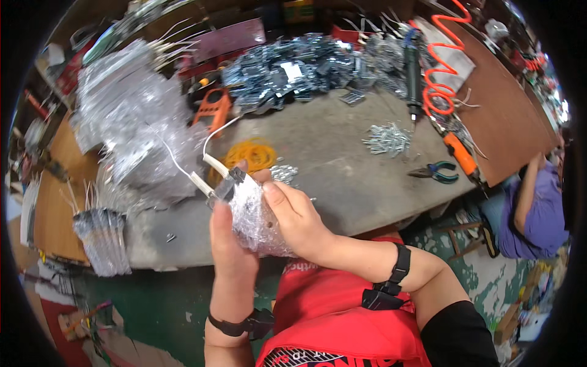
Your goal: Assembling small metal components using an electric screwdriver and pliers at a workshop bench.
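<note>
Between my two hands, over the table's front edge, is a bubble-wrapped metal part (252,211). Two white sleeved wires come out of its upper left end. My left hand (232,241) is closed along its left side, thumb up and slightly blurred. From the right, my right hand (298,219) grips the wrap with thumb and fingers; some fingertips are hidden behind it. Just beyond lie yellow rubber bands (252,153) and a small heap of shiny metal pieces (284,172). Several wrapped parts with wires (103,238) lie bundled at the table's left front.
Clear plastic bags (125,110) pile up at left. Flat metal pieces (287,70) are heaped at the back. Screws (387,140), pliers (435,172), a dark power screwdriver (413,76), an orange-handled tool (460,153) and a coiled orange hose (435,76) lie right. Another person (535,211) sits far right.
</note>
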Motion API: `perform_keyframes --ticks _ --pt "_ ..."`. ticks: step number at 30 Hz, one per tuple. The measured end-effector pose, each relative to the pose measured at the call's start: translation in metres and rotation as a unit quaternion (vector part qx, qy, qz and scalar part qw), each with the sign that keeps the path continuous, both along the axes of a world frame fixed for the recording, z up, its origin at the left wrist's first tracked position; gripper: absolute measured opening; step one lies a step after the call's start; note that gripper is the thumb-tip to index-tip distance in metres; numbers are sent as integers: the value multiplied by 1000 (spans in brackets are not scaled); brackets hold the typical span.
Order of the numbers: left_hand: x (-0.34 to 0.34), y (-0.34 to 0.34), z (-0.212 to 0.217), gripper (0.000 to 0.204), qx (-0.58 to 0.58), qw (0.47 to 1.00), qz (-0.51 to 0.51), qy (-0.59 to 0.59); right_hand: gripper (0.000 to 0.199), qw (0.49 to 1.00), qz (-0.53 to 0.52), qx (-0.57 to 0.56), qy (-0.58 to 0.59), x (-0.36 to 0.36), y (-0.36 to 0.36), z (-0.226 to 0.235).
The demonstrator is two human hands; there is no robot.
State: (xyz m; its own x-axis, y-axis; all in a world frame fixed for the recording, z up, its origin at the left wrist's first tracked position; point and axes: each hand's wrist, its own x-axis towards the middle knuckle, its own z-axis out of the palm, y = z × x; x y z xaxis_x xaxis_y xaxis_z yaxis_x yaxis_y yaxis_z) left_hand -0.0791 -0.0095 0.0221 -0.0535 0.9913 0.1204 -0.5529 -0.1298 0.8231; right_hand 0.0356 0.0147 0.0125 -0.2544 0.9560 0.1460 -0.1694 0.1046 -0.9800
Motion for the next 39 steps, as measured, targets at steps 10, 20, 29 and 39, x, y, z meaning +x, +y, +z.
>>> perform_keyframes --ticks 10,20,29,39 --pt "17 19 -20 62 -188 971 -113 -101 39 814 -224 176 -507 159 129 0" --pt "42 12 -14 57 -208 954 -195 -90 33 853 -208 221 -425 194 176 2" --pt "79 12 -16 43 -205 928 -308 -52 11 895 61 262 -357 159 25 52" --pt "93 -2 -7 41 -200 927 -316 -23 13 910 45 255 -323 166 29 36"
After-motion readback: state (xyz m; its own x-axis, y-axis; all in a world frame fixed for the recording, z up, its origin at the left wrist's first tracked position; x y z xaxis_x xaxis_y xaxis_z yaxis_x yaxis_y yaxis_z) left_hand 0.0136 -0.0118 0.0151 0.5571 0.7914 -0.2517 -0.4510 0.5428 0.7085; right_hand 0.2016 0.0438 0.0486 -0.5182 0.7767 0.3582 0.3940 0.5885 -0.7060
